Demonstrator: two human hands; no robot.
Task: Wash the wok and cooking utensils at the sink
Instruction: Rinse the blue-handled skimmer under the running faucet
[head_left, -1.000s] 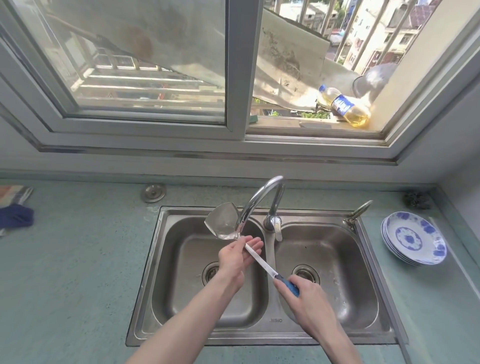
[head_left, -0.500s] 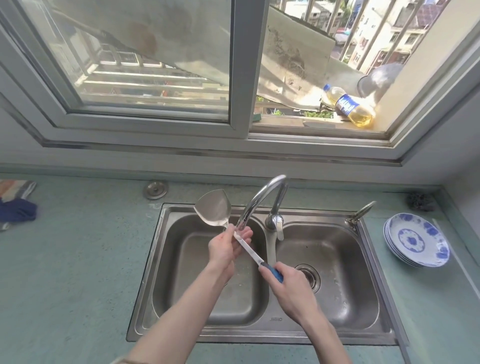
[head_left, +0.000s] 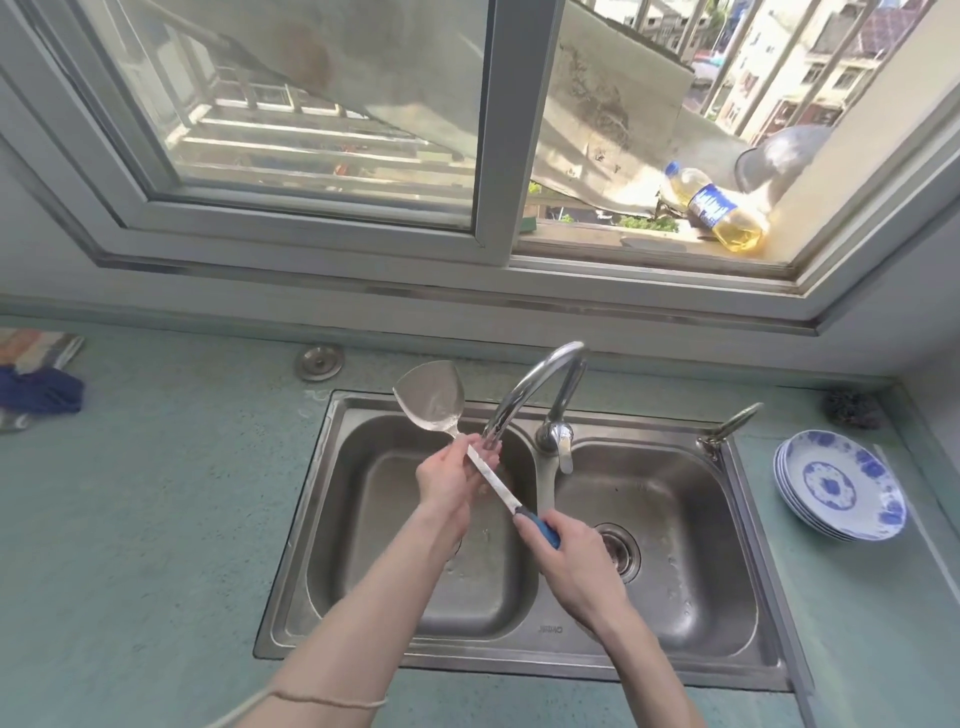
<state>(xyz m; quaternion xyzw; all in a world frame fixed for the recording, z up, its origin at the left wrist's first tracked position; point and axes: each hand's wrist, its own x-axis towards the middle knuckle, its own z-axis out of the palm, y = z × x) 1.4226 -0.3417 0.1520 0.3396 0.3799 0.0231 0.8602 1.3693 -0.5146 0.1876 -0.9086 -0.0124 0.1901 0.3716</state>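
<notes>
A steel spatula (head_left: 430, 397) with a blue handle is held slanted over the left basin of the double steel sink (head_left: 524, 631), its blade up and to the left, close under the faucet (head_left: 540, 387) spout. My right hand (head_left: 574, 561) grips the blue handle end. My left hand (head_left: 449, 480) wraps its fingers around the metal shaft just below the blade. A wok (head_left: 779, 158) leans outside on the window ledge at the upper right.
A stack of blue-and-white plates (head_left: 839, 486) sits on the counter right of the sink. A scouring pad (head_left: 852, 409) lies behind them. An oil bottle (head_left: 714, 208) lies on the ledge. Cloths (head_left: 39, 387) sit at far left, a sink plug (head_left: 319, 361) behind the sink.
Both hands have moved the spatula up and to the left, toward the back of the left basin. My left hand slid along the shaft and stays on it.
</notes>
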